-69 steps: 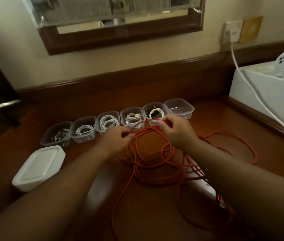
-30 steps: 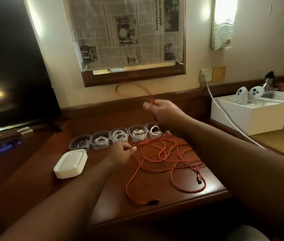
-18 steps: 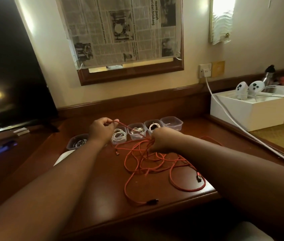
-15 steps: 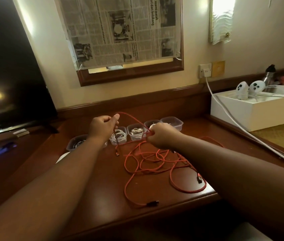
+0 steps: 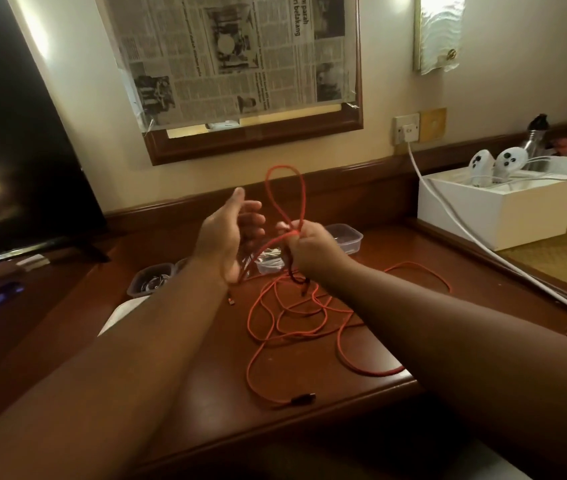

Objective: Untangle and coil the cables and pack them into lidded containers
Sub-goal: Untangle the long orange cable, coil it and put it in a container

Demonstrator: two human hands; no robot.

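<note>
Orange braided cable [image 5: 277, 317] lies in loose tangled loops on the glossy reddish-brown wooden tabletop [image 5: 206, 393], one dark plug end near the front edge. The right hand [image 5: 311, 251] is raised above the tangle with its fingers curled round a bunch of strands, and a tall narrow loop of the same cable stands up out of that fist. The left hand [image 5: 230, 237] is held just beside it, palm turned toward the right hand, thumb up and fingers spread and relaxed; it seems to grip nothing, though strands pass close behind its palm and the view there is dim. Behind the hands runs a row of small clear plastic containers [image 5: 152, 278], some holding coiled white cables, the rightmost one [image 5: 344, 237] apparently empty. A white plastic lid [image 5: 121, 313] shows under the left forearm. To the right, well apart, sits a white rectangular box [image 5: 497, 213], with a thick white power cord [image 5: 483, 251] running down from a wall socket [image 5: 407, 128].
</note>
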